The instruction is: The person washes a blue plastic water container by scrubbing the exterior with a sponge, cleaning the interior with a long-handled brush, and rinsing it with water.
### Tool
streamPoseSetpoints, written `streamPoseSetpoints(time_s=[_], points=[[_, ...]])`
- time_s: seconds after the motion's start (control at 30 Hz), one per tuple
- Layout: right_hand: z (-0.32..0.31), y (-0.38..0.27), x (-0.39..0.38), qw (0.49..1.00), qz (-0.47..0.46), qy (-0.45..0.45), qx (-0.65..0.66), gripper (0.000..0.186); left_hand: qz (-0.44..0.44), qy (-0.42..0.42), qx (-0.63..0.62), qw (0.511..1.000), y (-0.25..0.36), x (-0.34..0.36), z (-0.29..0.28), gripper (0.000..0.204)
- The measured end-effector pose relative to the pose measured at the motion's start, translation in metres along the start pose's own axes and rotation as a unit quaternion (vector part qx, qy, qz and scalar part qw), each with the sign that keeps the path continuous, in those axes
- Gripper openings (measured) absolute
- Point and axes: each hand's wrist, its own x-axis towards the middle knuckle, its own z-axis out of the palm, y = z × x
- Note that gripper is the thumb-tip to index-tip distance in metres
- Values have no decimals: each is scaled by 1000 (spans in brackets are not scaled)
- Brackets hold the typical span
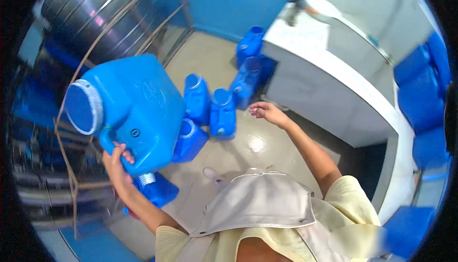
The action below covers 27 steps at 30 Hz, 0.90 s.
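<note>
A large blue water jug (148, 104) with a whitish-rimmed blue cap (83, 107) hangs tilted on the left, its cap end toward the left. My left hand (119, 162) is closed around the jug's handle. Out over the floor, my right hand (267, 113) is empty, its fingers loosely bent and apart. Closest to it are blue jugs standing on the floor, among them one jug (223, 114) and another jug (245, 83) nearer the counter. A further jug (191, 142) is partly hidden behind the held one.
A white counter (343, 71) with a basin (322, 8) runs along the right. Metal tanks (95, 9) and a rack frame (71, 176) stand on the left. More blue jugs (420, 90) are stacked at the far right. Near my feet lies another jug (160, 190).
</note>
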Motion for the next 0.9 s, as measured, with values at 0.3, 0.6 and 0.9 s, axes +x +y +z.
streamPoseSetpoints(time_s=[0.3,0.6,0.9], points=[[-254,-30,-226,925,-146,330,119,27,228,-219,-30,948,122,-95,310,31],[-432,-17,-320,748,-230,600,166,28,454,-441,130,763,56,-157,685,40],[-558,5,-374,698,-135,690,136,25,571,-598,303,474,-100,-240,941,52]])
